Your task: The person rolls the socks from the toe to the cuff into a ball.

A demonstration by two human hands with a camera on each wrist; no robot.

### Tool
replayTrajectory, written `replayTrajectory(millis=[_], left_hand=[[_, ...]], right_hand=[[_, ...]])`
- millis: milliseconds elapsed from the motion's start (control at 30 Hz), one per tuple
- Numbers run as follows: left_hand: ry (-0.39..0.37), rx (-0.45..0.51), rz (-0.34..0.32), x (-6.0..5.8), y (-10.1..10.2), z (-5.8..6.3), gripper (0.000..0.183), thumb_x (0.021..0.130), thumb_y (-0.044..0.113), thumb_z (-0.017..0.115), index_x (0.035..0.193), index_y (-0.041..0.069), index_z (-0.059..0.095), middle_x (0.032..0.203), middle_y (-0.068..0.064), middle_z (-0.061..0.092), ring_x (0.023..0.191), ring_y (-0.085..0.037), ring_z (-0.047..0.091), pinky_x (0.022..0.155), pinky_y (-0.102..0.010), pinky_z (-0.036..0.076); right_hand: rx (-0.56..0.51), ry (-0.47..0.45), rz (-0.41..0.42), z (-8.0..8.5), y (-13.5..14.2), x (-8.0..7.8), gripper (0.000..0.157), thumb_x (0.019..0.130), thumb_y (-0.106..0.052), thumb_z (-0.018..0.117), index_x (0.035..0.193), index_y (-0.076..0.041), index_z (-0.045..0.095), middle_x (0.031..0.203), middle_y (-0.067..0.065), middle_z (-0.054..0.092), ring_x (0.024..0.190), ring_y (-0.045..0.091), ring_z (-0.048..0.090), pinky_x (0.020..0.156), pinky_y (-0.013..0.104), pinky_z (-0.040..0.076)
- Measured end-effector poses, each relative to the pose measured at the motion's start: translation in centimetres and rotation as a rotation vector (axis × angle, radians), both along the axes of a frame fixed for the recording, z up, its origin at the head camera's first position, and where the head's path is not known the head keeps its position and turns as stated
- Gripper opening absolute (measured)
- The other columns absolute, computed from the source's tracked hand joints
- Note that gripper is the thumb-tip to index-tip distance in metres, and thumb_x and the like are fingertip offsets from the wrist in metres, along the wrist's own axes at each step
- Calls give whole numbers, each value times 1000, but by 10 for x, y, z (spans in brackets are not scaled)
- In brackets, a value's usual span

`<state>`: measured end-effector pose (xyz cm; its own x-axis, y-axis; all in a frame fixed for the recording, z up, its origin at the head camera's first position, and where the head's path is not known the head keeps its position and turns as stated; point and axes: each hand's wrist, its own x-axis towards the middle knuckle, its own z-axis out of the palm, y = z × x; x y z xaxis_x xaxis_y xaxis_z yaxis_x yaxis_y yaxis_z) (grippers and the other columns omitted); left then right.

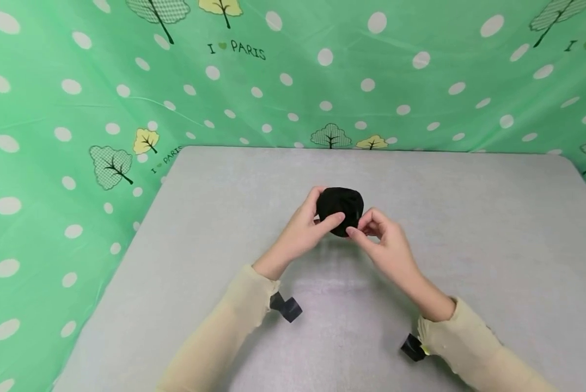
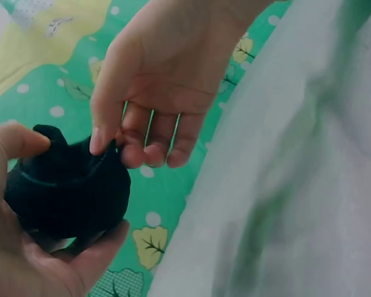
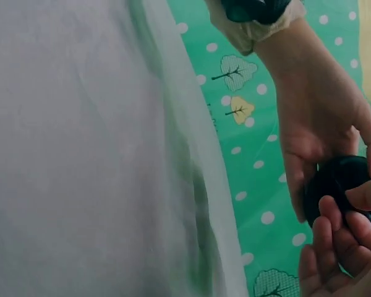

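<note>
A rounded black pouch (image 1: pixel 339 202), soft and cloth-like, is held up over the table. In the left wrist view its gathered rim forms an uneven opening at the top. My left hand (image 1: pixel 305 224) grips it from the left, thumb over the front and fingers around the far side. With thumb and forefinger, my right hand (image 1: pixel 390 245) pinches the edge of the pouch at its lower right; the other fingers curl loosely beside it. The right wrist view has both hands around the dark pouch (image 3: pixel 337 182), partly covered by fingers. Whatever is inside stays hidden.
Below the hands spreads a grey tabletop (image 1: pixel 214 218). A green polka-dot cloth (image 1: pixel 293 71) with printed trees hangs behind and to the left. Black camera mounts (image 1: pixel 290 309) stick out from the cream sleeves (image 1: pixel 224 326) at both wrists.
</note>
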<state>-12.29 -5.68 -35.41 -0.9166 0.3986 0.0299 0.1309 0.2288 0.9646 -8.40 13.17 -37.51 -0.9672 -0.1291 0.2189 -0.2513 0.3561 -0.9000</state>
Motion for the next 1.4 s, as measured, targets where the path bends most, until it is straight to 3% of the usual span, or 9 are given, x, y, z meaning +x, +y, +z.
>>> replayTrajectory(millis=[267, 400, 667, 867, 967, 1067, 1200, 1400], left_hand=[[85, -41, 6, 2, 1, -2, 45, 90, 14, 73, 131, 9, 54, 128, -10, 61, 108, -22, 61, 82, -27, 58], [99, -86, 19, 2, 2, -2, 44, 88, 15, 75, 128, 10, 57, 124, -10, 63, 103, -24, 63, 79, -26, 57], [168, -215, 116, -2, 4, -6, 33, 86, 17, 75, 114, 12, 59, 111, -6, 66, 97, -22, 60, 80, -31, 50], [160, -265, 181, -4, 3, -6, 31, 87, 19, 71, 113, 12, 55, 108, -8, 64, 97, -23, 59, 84, -36, 50], [139, -264, 187, -5, 1, -7, 32, 88, 19, 70, 115, 11, 53, 110, -10, 63, 97, -24, 59, 84, -37, 51], [74, -195, 125, -5, 0, -7, 35, 90, 20, 70, 119, 10, 52, 115, -10, 63, 99, -23, 61, 83, -33, 50], [-57, -46, -15, -2, -4, -1, 44, 91, 19, 71, 130, 11, 53, 126, -8, 60, 106, -22, 61, 86, -29, 49], [-147, 94, -138, -1, -9, 3, 39, 90, 9, 66, 126, 4, 52, 125, -9, 58, 111, -18, 59, 99, -38, 45]], right_hand=[[374, 81, -62, 13, 9, -11, 12, 93, -14, 62, 98, -4, 61, 83, 9, 70, 78, 21, 67, 70, 35, 56], [446, 160, -50, 14, 13, -14, 8, 91, -7, 58, 95, -5, 64, 82, 9, 71, 78, 23, 68, 64, 31, 52], [207, 207, 4, 4, 17, -9, 13, 93, -4, 60, 87, -15, 64, 72, -3, 68, 72, 5, 62, 64, 23, 44], [170, 330, 32, -2, 17, -6, 16, 89, 0, 63, 83, -15, 65, 73, -8, 61, 72, 3, 57, 68, 19, 40], [161, 341, 36, -3, 17, -5, 15, 89, 0, 63, 84, -14, 66, 74, -7, 62, 73, 4, 57, 71, 20, 42], [142, 279, 31, -2, 18, -5, 13, 93, -2, 61, 88, -13, 66, 77, -5, 67, 76, 3, 60, 75, 20, 45], [82, 183, 2, 0, 21, -7, 11, 97, -4, 57, 92, -10, 64, 80, -1, 70, 77, 2, 63, 78, 18, 47], [-44, 141, 49, 2, 26, -10, 11, 97, 0, 54, 91, -4, 62, 80, -3, 64, 75, 7, 59, 74, 18, 46]])
